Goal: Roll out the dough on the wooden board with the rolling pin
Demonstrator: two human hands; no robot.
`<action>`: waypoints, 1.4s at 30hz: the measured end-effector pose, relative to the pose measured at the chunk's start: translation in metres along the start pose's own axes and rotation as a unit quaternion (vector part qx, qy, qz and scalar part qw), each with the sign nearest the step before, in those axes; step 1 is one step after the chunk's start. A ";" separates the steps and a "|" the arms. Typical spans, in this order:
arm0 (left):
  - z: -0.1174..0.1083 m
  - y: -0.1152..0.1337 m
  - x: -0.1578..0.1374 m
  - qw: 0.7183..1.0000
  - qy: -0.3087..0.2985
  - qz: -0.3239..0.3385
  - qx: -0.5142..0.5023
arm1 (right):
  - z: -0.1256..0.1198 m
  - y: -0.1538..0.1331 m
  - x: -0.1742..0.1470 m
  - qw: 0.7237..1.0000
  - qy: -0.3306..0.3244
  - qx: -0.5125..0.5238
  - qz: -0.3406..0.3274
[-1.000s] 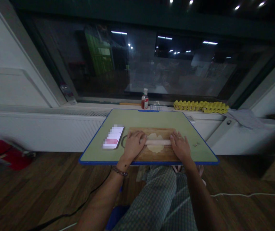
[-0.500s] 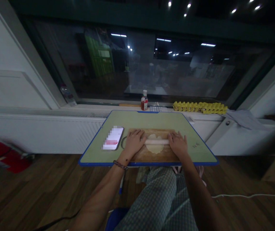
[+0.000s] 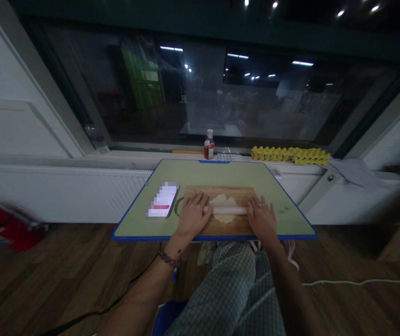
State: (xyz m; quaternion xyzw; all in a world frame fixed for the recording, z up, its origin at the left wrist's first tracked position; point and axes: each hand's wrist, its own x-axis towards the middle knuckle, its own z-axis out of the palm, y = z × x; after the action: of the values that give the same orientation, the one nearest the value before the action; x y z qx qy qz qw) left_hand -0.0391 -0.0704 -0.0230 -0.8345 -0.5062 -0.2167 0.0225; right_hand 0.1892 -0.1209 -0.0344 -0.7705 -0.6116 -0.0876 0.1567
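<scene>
A pale rolling pin (image 3: 226,211) lies crosswise over a thin, uneven sheet of dough (image 3: 223,200) on a wooden board (image 3: 217,229). My left hand (image 3: 192,215) rests over the pin's left end, fingers stretched forward and spread, thumb alongside it. Over the right end lies my right hand (image 3: 262,215), also with its fingers extended and apart; a ring shows on one finger. Both palms hide the pin's ends. Dough is visible in front of and behind the pin.
The board lies on a green, blue-edged tabletop (image 3: 200,175). A lit phone (image 3: 163,200) is left of my left hand. Behind stand a small bottle of red liquid (image 3: 209,145) and a yellow egg-carton-like strip (image 3: 291,155) on the windowsill. A red fire extinguisher (image 3: 9,226) is at far left.
Both hands and the rolling pin have moved slightly toward me over the dough. More dough shows beyond the pin and less on the near side.
</scene>
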 end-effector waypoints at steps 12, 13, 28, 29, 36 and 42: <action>0.001 -0.006 0.041 1.000 -0.005 0.005 0.011 | 0.001 -0.009 0.038 1.000 -0.002 -0.027 -0.002; 0.002 -0.006 0.039 1.000 -0.003 0.006 0.012 | 0.001 -0.009 0.036 1.000 -0.002 -0.028 -0.001; 0.002 -0.007 0.032 0.999 -0.025 0.018 0.013 | -0.001 -0.009 0.025 0.999 -0.026 -0.028 0.009; 0.004 -0.009 0.038 0.999 -0.030 0.017 0.014 | 0.000 -0.010 0.031 0.999 -0.028 -0.027 0.012; 0.022 -0.023 0.075 0.998 -0.065 -0.015 0.009 | 0.010 -0.012 0.068 0.997 -0.060 -0.011 0.044; 0.030 -0.028 0.095 0.997 -0.052 -0.052 0.003 | 0.011 -0.012 0.089 0.994 -0.087 0.009 0.069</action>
State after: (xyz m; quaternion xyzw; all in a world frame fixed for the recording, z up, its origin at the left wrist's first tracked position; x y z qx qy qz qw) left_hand -0.0160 0.0299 -0.0186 -0.8170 -0.5502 -0.1722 -0.0127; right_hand 0.1982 -0.0327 -0.0141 -0.8142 -0.5691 -0.0038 0.1150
